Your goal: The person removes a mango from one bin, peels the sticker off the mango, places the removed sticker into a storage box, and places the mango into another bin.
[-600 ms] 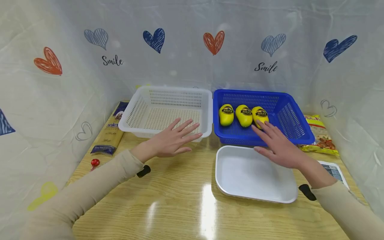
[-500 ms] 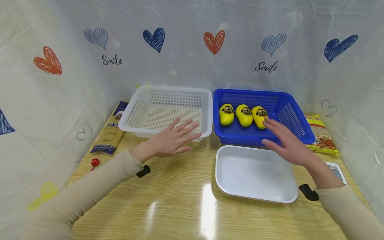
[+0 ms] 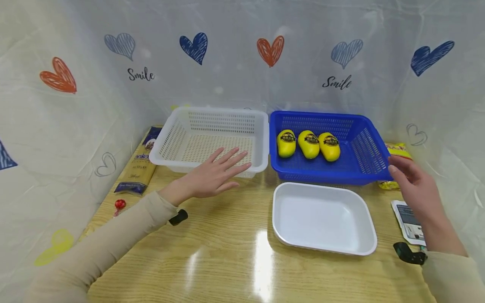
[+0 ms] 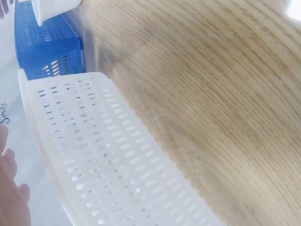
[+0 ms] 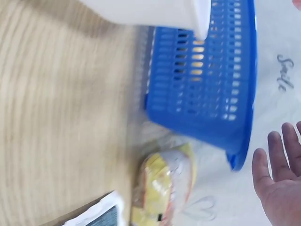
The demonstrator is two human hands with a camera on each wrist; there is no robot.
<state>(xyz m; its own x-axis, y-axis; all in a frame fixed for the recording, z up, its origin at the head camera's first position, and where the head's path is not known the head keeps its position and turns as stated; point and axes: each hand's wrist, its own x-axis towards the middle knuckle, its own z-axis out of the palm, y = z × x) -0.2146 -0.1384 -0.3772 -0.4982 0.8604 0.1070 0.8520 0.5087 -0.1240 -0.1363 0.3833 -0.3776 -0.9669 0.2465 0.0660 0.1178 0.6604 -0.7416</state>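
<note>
White basket [image 3: 212, 139]: perforated plastic, rectangular, upright on table, empty, just left of blue basket [image 3: 360, 155]. Blue basket: same shape, upright, holds three yellow packs in row toward its back left. Snack bag [image 3: 394, 166]: yellow, lying at blue basket's right corner, partly hidden.

White basket [image 3: 212, 139]; blue basket [image 3: 363, 145]; three yellow fruits [image 3: 309, 144], dark labels; white tray [image 3: 323, 219]; wood-grain desk [image 3: 212, 248]; heart-print backdrop [image 3: 242, 63].

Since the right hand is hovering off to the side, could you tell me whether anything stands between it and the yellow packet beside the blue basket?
Nothing visible does: the right hand hangs open above the yellow packet, which the blue basket partly hides.
</note>
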